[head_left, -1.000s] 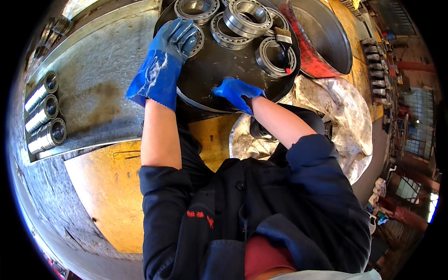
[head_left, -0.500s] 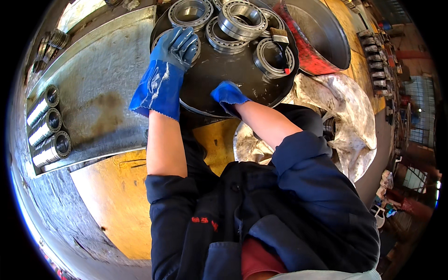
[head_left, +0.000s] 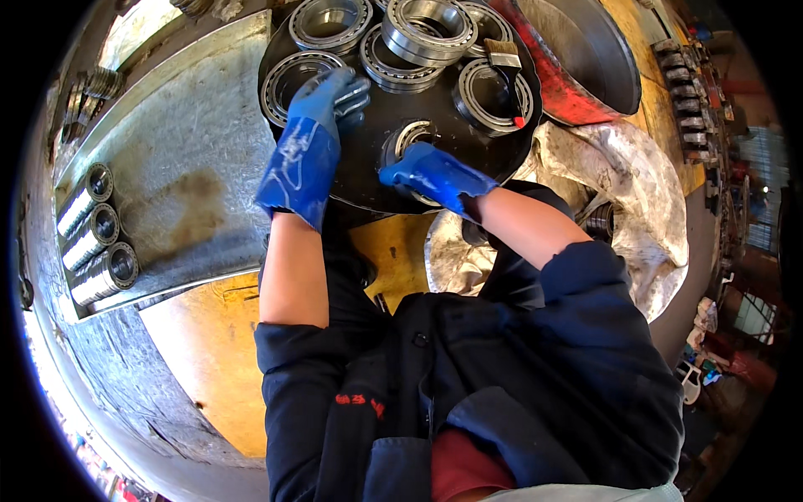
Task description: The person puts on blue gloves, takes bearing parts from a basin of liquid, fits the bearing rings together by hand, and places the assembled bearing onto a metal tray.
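A bearing (head_left: 400, 138) is newly appearing under the right hand (head_left: 437, 174), whose grip is seemingly clamping it (left hand (head_left: 322, 100) hanging loose, fingers apart); steadying it is probably demanding firmness.

A blue-gloved right hand (head_left: 433, 171) grips a tilted metal ring (head_left: 410, 136) inside a round dark tub (head_left: 360, 163) at the top centre of the frame. The left hand (head_left: 324, 99), fingers loosely curled, overlaps a larger ring (head_left: 269, 94) at the tub's left side. A brush (head_left: 503, 58) lies across another ring (head_left: 464, 105) at upper right, beside a red-sided basin (head_left: 548, 71); ring stacks (head_left: 99, 238) sit in a metal tray (head_left: 184, 125) at left.
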Motion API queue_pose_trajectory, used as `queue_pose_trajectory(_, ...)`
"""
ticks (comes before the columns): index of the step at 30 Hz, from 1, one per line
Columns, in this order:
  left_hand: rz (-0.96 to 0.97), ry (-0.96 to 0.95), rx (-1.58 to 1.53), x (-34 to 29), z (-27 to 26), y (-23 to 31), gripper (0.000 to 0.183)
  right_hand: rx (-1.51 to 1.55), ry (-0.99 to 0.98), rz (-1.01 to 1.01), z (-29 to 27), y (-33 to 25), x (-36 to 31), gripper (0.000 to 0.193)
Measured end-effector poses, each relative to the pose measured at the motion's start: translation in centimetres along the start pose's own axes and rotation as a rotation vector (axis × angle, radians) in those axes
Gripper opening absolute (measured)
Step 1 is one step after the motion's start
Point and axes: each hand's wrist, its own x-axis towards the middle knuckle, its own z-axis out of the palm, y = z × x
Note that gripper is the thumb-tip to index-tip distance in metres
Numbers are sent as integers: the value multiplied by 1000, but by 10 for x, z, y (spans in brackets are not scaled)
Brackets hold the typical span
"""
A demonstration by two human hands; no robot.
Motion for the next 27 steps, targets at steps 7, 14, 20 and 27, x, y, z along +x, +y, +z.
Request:
queue_pose_trajectory(7, -23, -20, 587, -37, 18, -42, 60, 297, 111, 117, -42, 14, -5, 40)
queue_pose_trajectory(14, -164, -83, 461, -29, 36, -68, 55, 1101, 134, 395, -28, -35, -39, 19)
queue_pose_trajectory(20, 14, -209, 651, -15, 47, -73, 52, 1166, 324, 178, 7, -10, -24, 30)
queue_pose_trajectory(27, 185, -28, 1223, 12, 7, -99, 76, 131, 85, -74, -6, 24, -12, 36)
